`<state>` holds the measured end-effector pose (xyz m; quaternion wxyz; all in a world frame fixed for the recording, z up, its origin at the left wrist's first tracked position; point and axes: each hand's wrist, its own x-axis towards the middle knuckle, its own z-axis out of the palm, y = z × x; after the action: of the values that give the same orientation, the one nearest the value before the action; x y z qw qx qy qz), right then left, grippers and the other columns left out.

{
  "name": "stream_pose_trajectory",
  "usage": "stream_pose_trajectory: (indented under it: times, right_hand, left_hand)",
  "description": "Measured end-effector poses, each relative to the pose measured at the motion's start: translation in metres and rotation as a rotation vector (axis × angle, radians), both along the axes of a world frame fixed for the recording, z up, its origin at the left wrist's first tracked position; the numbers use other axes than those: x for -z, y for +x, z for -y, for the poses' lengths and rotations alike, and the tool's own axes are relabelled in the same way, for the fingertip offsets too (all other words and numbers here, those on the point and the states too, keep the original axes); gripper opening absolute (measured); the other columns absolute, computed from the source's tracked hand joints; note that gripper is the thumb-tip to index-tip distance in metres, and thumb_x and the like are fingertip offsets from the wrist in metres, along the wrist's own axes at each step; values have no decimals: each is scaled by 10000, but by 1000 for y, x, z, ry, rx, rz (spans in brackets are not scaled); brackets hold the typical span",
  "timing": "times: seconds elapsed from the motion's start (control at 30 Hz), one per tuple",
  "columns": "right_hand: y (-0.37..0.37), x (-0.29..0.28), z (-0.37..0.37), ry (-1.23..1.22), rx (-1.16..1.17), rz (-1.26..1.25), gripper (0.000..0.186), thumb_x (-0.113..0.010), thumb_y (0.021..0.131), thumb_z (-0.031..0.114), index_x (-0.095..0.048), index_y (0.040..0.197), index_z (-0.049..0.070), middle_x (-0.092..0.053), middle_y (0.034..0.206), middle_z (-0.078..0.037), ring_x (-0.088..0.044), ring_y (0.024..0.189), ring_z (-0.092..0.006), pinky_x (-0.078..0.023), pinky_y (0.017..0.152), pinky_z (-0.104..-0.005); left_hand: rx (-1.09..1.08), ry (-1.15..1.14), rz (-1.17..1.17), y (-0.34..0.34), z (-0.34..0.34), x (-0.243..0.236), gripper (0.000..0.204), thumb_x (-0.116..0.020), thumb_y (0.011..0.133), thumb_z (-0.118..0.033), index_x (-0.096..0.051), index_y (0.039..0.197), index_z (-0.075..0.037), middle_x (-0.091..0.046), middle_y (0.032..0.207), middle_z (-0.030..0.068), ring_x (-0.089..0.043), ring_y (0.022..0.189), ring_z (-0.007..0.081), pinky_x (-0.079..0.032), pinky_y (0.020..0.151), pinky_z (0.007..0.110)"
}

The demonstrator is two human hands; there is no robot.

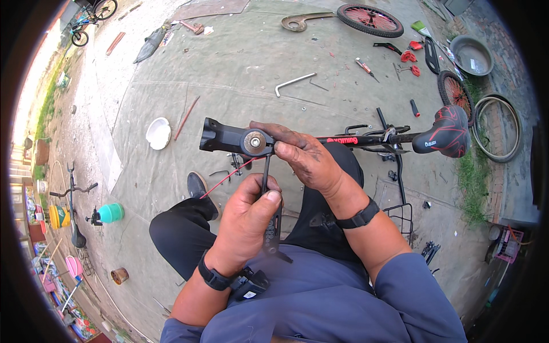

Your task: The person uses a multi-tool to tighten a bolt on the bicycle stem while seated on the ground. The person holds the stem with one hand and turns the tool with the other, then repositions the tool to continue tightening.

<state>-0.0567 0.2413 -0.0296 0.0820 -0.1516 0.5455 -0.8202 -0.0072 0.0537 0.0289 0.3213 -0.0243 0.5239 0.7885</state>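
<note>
A black bicycle frame (326, 140) with red lettering lies across my lap, its front-end tube (220, 136) pointing left. A round metal washer-like piece (255, 142) with a bolt in its middle sits on that end. My right hand (309, 157), its fingers darkened with grime, grips the frame just right of this piece. In my left hand (247, 217) is a flat black spanner (272, 231) with several holes. Its upper end reaches the frame's edge just below the round piece; whether it engages anything is hidden. A thin red cable (229, 182) hangs beneath.
A black-and-red saddle (443, 134) is on the frame's right end. Farther off lie a wheel (372, 20), an L-shaped hex key (294, 83), a screwdriver (366, 68) and a grey basin (472, 55). A white dish (159, 133) rests at left.
</note>
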Motion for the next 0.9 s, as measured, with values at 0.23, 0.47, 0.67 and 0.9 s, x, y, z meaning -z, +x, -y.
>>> stream_pose_trajectory:
  times: [0.23, 0.47, 0.67, 0.9]
  right_hand:
    - [0, -1, 2, -24, 11, 29, 574, -616, 1015, 353, -576, 1452, -17, -570, 1500, -161, -474, 1425, -275, -266, 1224, -425]
    - [-1, 0, 2, -35, 3, 9, 595, -610, 1018, 349, -551, 1462, -43, -571, 1495, -164, -477, 1423, -271, -261, 1226, -426]
    - [-1, 6, 1, -81, -11, 24, 552, -605, 1040, 323, -552, 1469, -21, -552, 1505, -151, -493, 1401, -262, -347, 1176, -417]
    - [-2, 4, 3, -85, -36, 58, 540, -580, 1050, 311, -542, 1483, -9, -540, 1504, -136, -484, 1397, -250, -359, 1173, -410]
  left_hand:
    - [-5, -213, -140, 0, -4, -8, 197, -660, 1002, -176, -563, 1106, -40, -542, 878, -42, -455, 765, 25, -412, 660, 218]
    - [28, -398, -277, -1, -4, -14, 228, -686, 982, -168, -553, 1090, -17, -561, 812, -24, -469, 701, 31, -420, 584, 233]
    - [47, -467, -349, -3, -6, -16, 233, -691, 977, -169, -542, 1062, -11, -550, 751, -21, -489, 679, 36, -430, 575, 236]
    - [78, -609, -425, -3, -3, -20, 276, -718, 943, -219, -554, 1026, -12, -605, 715, 86, -582, 635, 142, -468, 581, 313]
